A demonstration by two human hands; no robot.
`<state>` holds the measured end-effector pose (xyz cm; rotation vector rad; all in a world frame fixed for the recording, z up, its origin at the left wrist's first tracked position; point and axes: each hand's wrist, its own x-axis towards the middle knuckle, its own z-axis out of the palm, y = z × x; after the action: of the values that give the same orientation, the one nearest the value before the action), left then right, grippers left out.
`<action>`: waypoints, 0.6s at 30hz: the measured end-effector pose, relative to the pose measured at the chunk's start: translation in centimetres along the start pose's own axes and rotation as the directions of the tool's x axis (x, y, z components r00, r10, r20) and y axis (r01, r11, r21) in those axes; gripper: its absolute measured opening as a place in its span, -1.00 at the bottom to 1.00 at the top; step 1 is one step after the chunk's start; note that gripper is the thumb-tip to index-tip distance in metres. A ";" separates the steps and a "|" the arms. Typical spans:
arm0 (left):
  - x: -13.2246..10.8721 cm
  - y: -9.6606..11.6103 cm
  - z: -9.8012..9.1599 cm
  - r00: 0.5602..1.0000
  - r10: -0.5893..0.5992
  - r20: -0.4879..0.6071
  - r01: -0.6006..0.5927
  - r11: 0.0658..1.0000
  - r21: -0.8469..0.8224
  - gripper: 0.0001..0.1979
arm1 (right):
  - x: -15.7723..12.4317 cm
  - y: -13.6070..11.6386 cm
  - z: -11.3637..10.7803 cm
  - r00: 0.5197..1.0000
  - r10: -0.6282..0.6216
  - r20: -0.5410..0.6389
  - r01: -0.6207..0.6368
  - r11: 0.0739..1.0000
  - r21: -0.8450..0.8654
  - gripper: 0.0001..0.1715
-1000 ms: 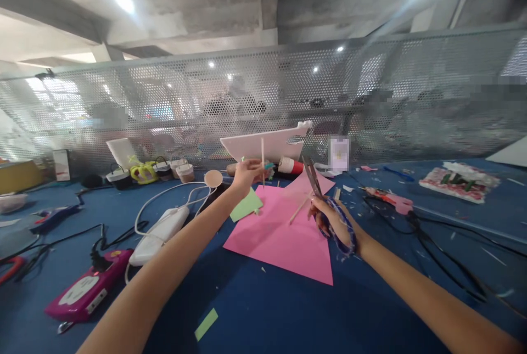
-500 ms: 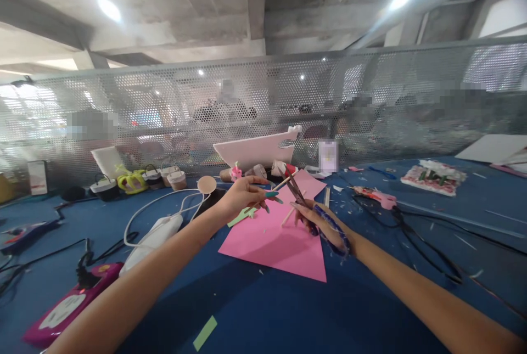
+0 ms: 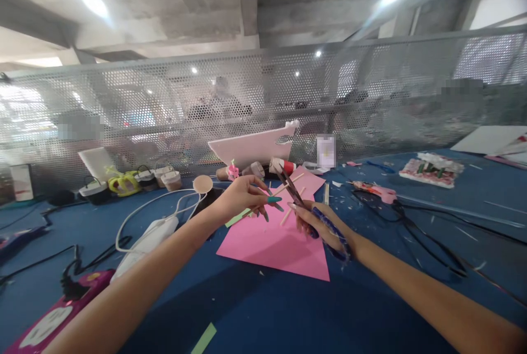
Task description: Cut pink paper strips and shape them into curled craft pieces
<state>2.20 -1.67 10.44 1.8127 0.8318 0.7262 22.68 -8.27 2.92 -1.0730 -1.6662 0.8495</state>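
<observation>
My left hand (image 3: 249, 197), with long teal nails, pinches a thin pale stick (image 3: 291, 183) that slants up to the right. In my right hand (image 3: 315, 219) is a pair of scissors (image 3: 293, 188) with dark blue handles, its blades parted and pointing up-left across the stick. Whether the blades touch the stick I cannot tell. Beneath both hands lies a sheet of pink paper (image 3: 272, 258). A second pale stick (image 3: 288, 215) rests on it, between the hands. A green paper strip (image 3: 236, 218) lies by the sheet's left edge, partly covered by my left hand.
Left of me are a white power strip (image 3: 150, 241) with a cable and a magenta device (image 3: 53, 315). A pink glue gun (image 3: 376, 192) lies on the right with its black cord. Behind stand a white foam board (image 3: 251, 151), several small cups and a perforated metal partition (image 3: 164, 101).
The view has shifted slightly to the right. More of the stick now extends to the right past my left fingers, across the scissor blades. Both hands keep their grip.
</observation>
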 end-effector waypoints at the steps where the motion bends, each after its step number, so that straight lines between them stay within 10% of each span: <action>1: -0.1 0.1 0.1 1.000 0.000 -0.003 0.000 1.000 0.018 -0.77 | -0.1 -0.1 0.0 1.000 0.003 -0.006 -0.003 1.000 -0.021 -0.44; 12: -0.8 0.7 1.2 0.964 0.221 -0.147 -0.160 0.926 0.343 -0.91 | 0.0 0.3 0.6 0.989 0.100 -0.112 -0.109 0.991 -0.073 -0.41; 18: -1.9 0.9 1.8 0.870 0.491 -0.050 -0.249 0.524 0.815 -0.87 | 0.3 0.8 0.6 0.983 0.088 -0.160 -0.114 0.980 -0.162 -0.39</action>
<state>2.72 -4.36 10.46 2.8232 1.0586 1.0006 22.28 -7.73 2.13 -1.3172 -1.5874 0.6800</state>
